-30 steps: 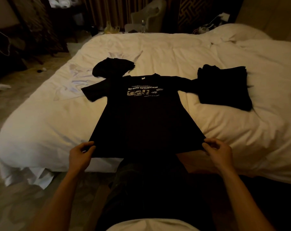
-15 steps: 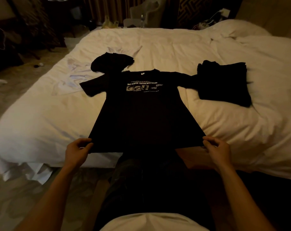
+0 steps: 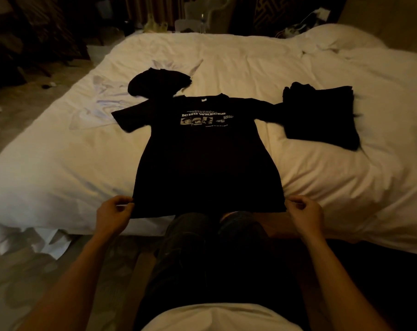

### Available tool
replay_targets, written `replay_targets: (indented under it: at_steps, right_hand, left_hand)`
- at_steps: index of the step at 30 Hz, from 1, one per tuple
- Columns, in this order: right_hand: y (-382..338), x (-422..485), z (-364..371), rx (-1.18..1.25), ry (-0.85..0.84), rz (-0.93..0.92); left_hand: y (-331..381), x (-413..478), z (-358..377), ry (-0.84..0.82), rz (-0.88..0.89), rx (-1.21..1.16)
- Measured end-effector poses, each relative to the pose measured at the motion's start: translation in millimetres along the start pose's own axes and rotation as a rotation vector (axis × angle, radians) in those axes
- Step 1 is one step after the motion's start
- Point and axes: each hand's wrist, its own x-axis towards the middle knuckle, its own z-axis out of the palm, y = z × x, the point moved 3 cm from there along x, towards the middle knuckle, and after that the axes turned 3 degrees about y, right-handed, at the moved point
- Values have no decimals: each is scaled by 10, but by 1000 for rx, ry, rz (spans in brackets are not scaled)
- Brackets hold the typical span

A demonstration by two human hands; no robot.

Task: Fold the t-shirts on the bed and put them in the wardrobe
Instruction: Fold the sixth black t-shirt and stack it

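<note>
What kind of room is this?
Probably a bedroom, maybe in a hotel: a big white bed, a black t-shirt spread out on it, and curtains behind.

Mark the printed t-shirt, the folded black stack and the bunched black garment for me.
printed t-shirt (image 3: pixel 207 168), head view, middle of its body.
folded black stack (image 3: pixel 319 118), head view, centre of its top.
bunched black garment (image 3: pixel 158 82), head view, middle of the heap.

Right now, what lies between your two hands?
The bottom hem of the black printed t-shirt spans it. The left hand and right hand each pinch a corner at the near edge of the bed, as the head view shows.
</note>
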Motion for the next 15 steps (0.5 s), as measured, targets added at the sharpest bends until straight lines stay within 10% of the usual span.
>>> replay_targets:
  at_steps: [15]
  right_hand:
    - [-1865,70,1667,-225,-364,-538]
  left_hand:
    - [312,1288,-405,44,115,152]
